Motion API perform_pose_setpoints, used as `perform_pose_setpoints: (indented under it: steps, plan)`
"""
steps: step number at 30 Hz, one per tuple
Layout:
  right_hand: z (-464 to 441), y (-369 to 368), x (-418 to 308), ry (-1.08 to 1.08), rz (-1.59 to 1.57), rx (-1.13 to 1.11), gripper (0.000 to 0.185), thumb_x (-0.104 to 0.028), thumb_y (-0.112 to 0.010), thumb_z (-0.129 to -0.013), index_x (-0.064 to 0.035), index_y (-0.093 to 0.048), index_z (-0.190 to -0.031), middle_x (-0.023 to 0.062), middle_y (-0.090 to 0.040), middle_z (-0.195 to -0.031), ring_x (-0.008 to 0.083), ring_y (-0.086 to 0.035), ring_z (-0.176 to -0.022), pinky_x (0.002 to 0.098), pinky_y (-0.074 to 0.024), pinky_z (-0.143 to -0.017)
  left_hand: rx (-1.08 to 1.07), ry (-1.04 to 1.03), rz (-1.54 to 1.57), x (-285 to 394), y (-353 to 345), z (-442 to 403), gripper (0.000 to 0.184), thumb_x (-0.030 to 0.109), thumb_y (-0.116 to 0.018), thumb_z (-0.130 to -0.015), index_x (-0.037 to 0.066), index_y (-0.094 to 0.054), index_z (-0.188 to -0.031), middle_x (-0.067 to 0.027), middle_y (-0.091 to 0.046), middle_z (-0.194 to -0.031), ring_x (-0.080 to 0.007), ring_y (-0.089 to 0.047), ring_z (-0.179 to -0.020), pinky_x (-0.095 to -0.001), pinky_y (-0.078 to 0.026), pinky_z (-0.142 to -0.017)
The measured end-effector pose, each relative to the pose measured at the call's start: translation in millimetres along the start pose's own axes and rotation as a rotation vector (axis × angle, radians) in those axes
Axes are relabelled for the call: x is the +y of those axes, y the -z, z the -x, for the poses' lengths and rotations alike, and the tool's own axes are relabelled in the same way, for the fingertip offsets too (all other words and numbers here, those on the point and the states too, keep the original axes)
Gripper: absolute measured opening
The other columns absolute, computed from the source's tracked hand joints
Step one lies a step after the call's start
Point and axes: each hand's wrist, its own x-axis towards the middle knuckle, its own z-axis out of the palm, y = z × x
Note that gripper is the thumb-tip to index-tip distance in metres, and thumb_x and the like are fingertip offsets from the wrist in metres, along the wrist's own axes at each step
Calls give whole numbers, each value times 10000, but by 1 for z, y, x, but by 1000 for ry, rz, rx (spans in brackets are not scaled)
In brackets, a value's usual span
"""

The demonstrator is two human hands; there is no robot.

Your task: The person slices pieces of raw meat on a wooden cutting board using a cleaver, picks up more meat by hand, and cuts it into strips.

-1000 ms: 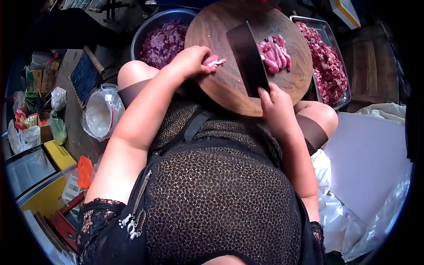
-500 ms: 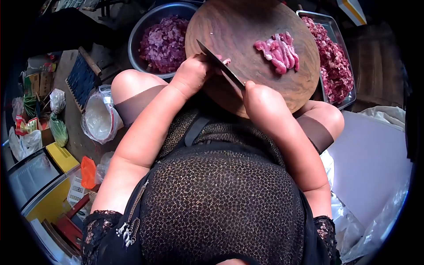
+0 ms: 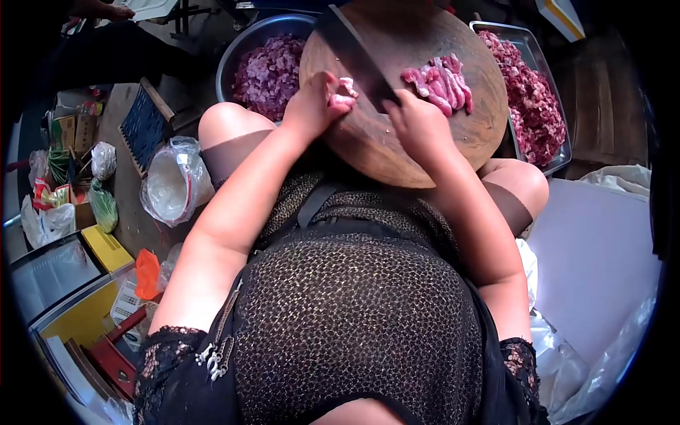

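Note:
In the head view a round wooden chopping block (image 3: 368,152) lies in front of me, above my knees. My right hand (image 3: 419,122) is closed round the handle of a cleaver (image 3: 352,53), its wide dark blade raised and pointing up and left over the block. At the block's left edge, my left hand (image 3: 310,106) is closed on a small piece of raw meat (image 3: 345,95), which shows pink and white beyond the fingers. Several raw meat strips (image 3: 440,85) lie in a pile on the block, beyond my right hand.
A metal bowl (image 3: 225,67) of chopped meat stands left of the block. To the right is a metal tray (image 3: 564,157) of minced meat. A plastic-lined bucket (image 3: 170,185) and a blue folding stool (image 3: 144,127) are at left. Another person's hand (image 3: 122,13) shows at upper left.
The cleaver has swung up and away from my left hand, its blade now showing broader. My left hand has shifted slightly left and down, exposing more of the meat piece.

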Motion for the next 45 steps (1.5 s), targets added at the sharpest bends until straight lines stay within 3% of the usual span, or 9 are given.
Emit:
perform_pose_setpoints:
  steps: [4, 6, 9, 14, 20, 24, 30, 39, 45]
  plan:
    - [27, 33, 33, -68, -115, 63, 271, -263, -583, -950, -20, -636, -1058, 239, -671, -846, 414, -651, -829, 487, -505, -720, -45, -218, -53, 7, -9, -29, 608, 254, -826, -748, 72, -561, -1264, -207, -558, -1163, -344, -614, -1021, -397, -505, -895]
    - [32, 46, 53, -169, -200, 94, 261, -238, -591, -949, -7, -638, -1064, 219, -669, -792, 364, -664, -733, 437, -507, -676, -175, -405, -83, 3, -18, -42, 277, 247, -736, -817, 54, -691, -1009, -185, -602, -1060, -353, -621, -972, -382, -511, -881]
    - [32, 84, 67, -363, -373, 117, 188, -216, -608, -961, -31, -594, -930, -14, -503, -595, 75, -463, -505, 259, -384, -460, -479, -373, -175, 24, 3, -39, 162, 197, -706, -840, 76, -713, -947, -151, -643, -967, -294, -639, -935, -367, -523, -840]
    - [21, 132, 122, -333, -544, 213, 189, -190, -558, -990, -72, -529, -845, -30, -477, -568, 66, -457, -437, 229, -360, -402, -229, -140, 309, 16, 79, -72, 357, 361, -654, -921, 17, -719, -992, -108, -674, -954, -200, -650, -839, -311, -516, -792]
    - [14, 119, 162, -465, -856, 357, 203, -236, -587, -984, -73, -528, -878, 0, -501, -591, 110, -492, -435, 263, -421, -404, -243, 56, -476, -40, 113, -119, 294, 352, -686, -882, 80, -762, -962, -102, -695, -737, -206, -665, -719, -333, -518, -741]
    - [14, 123, 167, -514, -819, 359, 219, -234, -574, -976, -35, -542, -891, 12, -519, -598, 115, -499, -436, 271, -420, -413, -153, -322, -350, 8, 52, -128, 372, 78, -700, -746, 74, -709, -1118, -170, -602, -1287, -298, -604, -1149, -358, -499, -962]
    - [10, 127, 173, -551, -779, 383, 238, -227, -567, -963, 1, -561, -898, 30, -547, -606, 122, -514, -450, 286, -433, -436, -391, -1044, -461, 155, -72, -115, 758, -39, -661, -686, 95, -474, -1409, -164, -389, -1515, -366, -317, -1427, -423, -323, -1155]
    - [8, 130, 178, -545, -692, 367, 238, -245, -576, -964, -12, -610, -931, 29, -563, -600, 130, -539, -453, 305, -451, -452, -436, -778, -565, 154, -102, -165, 285, 349, -601, -921, 144, -687, -1099, -111, -645, -1114, -313, -557, -1125, -405, -455, -989]
    - [9, 125, 184, -499, -613, 347, 258, -260, -569, -958, -6, -608, -956, 56, -580, -601, 163, -567, -453, 320, -463, -462, -20, -442, -558, 114, -54, -193, 182, 209, -691, -845, 106, -713, -994, -131, -637, -1133, -329, -609, -1050, -413, -512, -911]
